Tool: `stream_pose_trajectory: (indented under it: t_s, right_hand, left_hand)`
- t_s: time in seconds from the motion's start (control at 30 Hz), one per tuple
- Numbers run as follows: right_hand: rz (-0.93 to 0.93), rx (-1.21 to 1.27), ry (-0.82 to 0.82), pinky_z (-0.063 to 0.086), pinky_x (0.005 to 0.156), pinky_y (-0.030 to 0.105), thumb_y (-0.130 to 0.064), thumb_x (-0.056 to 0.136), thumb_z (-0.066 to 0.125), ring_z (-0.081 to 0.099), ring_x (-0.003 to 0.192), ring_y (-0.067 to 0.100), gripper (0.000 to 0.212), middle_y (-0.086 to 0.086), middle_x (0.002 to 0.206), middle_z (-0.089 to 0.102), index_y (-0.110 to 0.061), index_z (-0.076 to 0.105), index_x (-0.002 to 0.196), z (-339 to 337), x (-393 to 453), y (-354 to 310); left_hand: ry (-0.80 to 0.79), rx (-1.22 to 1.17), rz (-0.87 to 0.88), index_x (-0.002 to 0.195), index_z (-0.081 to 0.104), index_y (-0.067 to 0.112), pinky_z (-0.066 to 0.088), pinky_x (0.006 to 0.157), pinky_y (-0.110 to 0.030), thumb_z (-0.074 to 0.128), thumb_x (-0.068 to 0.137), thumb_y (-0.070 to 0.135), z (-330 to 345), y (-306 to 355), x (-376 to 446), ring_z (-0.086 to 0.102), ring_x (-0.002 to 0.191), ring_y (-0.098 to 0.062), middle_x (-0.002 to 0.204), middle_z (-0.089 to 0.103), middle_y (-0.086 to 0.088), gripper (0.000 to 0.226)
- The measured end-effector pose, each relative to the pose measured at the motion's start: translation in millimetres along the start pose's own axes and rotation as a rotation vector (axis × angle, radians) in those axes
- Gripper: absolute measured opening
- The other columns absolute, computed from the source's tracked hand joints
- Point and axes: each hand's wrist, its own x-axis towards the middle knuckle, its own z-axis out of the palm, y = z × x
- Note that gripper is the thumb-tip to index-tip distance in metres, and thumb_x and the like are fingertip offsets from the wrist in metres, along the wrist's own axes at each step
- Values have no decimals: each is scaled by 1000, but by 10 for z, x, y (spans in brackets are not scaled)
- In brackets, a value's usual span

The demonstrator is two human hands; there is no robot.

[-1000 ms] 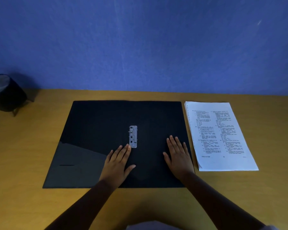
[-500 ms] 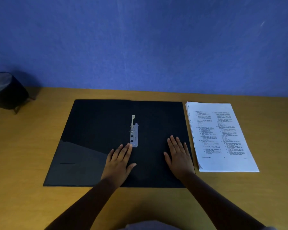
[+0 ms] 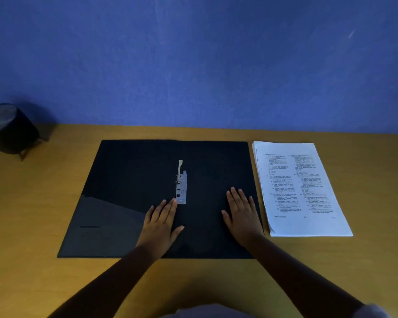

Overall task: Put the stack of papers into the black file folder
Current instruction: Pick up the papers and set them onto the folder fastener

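Observation:
The black file folder (image 3: 129, 180) lies spread open and flat on the wooden table. A metal clip (image 3: 181, 187) runs along its spine, with its lever standing up at the far end. My left hand (image 3: 160, 222) rests flat on the folder, fingertips touching the clip's near end. My right hand (image 3: 241, 215) lies flat on the folder's right half, fingers apart. Neither hand holds anything. The stack of printed white papers (image 3: 301, 187) lies on the table just right of the folder, untouched.
A dark round object on small legs (image 3: 8, 129) stands at the far left of the table (image 3: 365, 180), against the blue wall (image 3: 193, 60). An inner pocket flap (image 3: 104, 223) shows on the folder's left half.
The clip's lever, flat a second ago, now stands raised at the far end. Both hands have stayed in place on the folder.

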Motion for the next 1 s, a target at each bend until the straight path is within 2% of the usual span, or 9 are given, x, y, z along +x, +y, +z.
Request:
stream_pose_trajectory:
  t_s: [0.1,0.2,0.3,0.4,0.6,0.73,0.8,0.87,1.0]
  right_hand:
    - [3,194,26,-4,117,31,-49,96,28,0,147,13,65,-1,160,10,-20,4,149,-80,-12,27]
    - [61,397,148,10,116,30,-48,95,33,13,145,12,62,-2,156,24,-25,12,148,-194,-82,117]
    - [109,398,212,25,114,34,-47,95,36,27,141,19,59,3,150,35,-23,20,147,-316,-153,300]
    - [140,354,227,30,112,40,-45,95,37,32,138,25,59,9,147,39,-18,24,145,-447,-193,556]
    - [357,360,284,30,111,45,-39,95,45,30,138,32,65,15,148,35,-12,19,147,-739,-262,1178]
    - [531,375,299,29,110,47,-33,94,50,31,135,38,68,22,147,34,-5,17,147,-872,-344,1588]
    - [590,393,285,30,109,49,-33,93,49,30,135,39,69,22,148,32,-5,15,147,-904,-398,1744]
    - [615,385,263,30,109,50,-34,93,49,29,136,39,69,22,148,32,-7,15,147,-903,-452,1857]
    - [626,367,206,31,108,50,-35,92,50,30,136,39,71,21,148,32,-8,14,147,-846,-518,1989]
  left_hand:
    - [48,-40,18,133,45,2,46,97,-46,-4,90,58,-109,87,-13,59,117,-27,129,60,-14,86]
    - [154,-96,135,133,44,3,50,93,-40,29,93,48,-147,321,-23,63,109,-22,122,64,-12,62]
    - [84,-281,236,143,29,15,30,109,-28,43,93,40,-139,706,18,41,131,-14,143,44,-4,58]
    - [66,-476,248,139,36,20,27,108,-21,40,95,38,-99,1187,100,37,130,-8,143,42,1,47]
    - [-11,-1007,-181,135,42,9,34,94,-19,40,97,30,-204,2079,274,49,121,-17,135,48,-7,43]
    - [-57,-1154,-284,109,54,2,38,86,-31,35,99,27,-264,2395,365,55,94,-16,102,56,-6,33]
    - [-63,-1170,-359,120,49,-5,40,85,-31,36,99,25,-258,2484,391,56,105,-24,116,57,-18,39]
    - [-77,-1176,-450,137,36,0,36,87,-26,38,98,23,-256,2552,403,48,123,-28,138,47,-16,46]
    - [-106,-1235,-601,142,27,3,42,82,-32,43,94,20,-254,2635,451,52,117,-30,139,47,-15,53]
